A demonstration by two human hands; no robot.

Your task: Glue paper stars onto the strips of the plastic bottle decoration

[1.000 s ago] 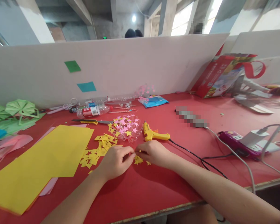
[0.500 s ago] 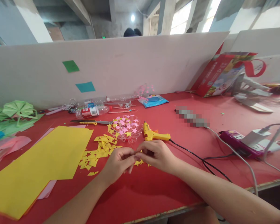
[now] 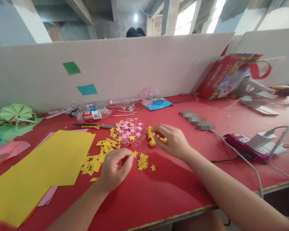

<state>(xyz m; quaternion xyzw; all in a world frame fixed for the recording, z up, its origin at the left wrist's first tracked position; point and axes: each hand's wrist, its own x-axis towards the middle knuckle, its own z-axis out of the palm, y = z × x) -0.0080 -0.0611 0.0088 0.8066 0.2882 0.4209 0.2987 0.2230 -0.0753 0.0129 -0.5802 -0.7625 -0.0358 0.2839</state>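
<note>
My left hand (image 3: 117,166) pinches a small yellow paper star (image 3: 135,154) between thumb and index finger, just above the table. My right hand (image 3: 172,139) has its fingers and thumb around the handle of a yellow hot glue gun (image 3: 151,137), which lies on the table. Between the hands lies a small pile of yellow paper stars (image 3: 143,161), with a single star (image 3: 153,167) beside it. Behind them stands a clear plastic piece with pink stars (image 3: 130,130) and a few yellow ones. Star-punched yellow scraps (image 3: 93,162) lie beyond my left hand.
Yellow paper sheets (image 3: 50,160) cover the left side. A box cutter (image 3: 90,126), plastic bottle (image 3: 93,115) and blue packet (image 3: 157,104) lie farther back. At right are a purple power strip (image 3: 245,147) with cables and a red bag (image 3: 221,77). A white partition (image 3: 122,70) closes the back.
My hands have parted. The right hand has moved up and right onto the glue gun's handle, while the left keeps a star, now in plain sight. The star pile is uncovered.
</note>
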